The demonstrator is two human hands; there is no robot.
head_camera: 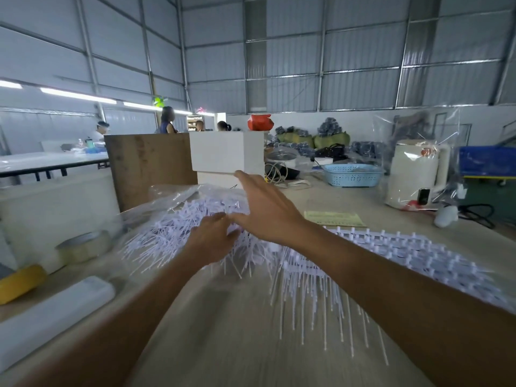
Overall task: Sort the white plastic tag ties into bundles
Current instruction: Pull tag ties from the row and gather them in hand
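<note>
Loose pile of white tag ties sits mid-table on a clear plastic bag, w/ a tidier row of ties fanned out just right of the pile. Left hand rests on the pile, fingers bent into the ties (can't tell if it's pinching any). Right hand hovers over the pile's right edge, fingers straight, holding nothing. Tape roll left of the pile; blue basket well behind it.
</note>
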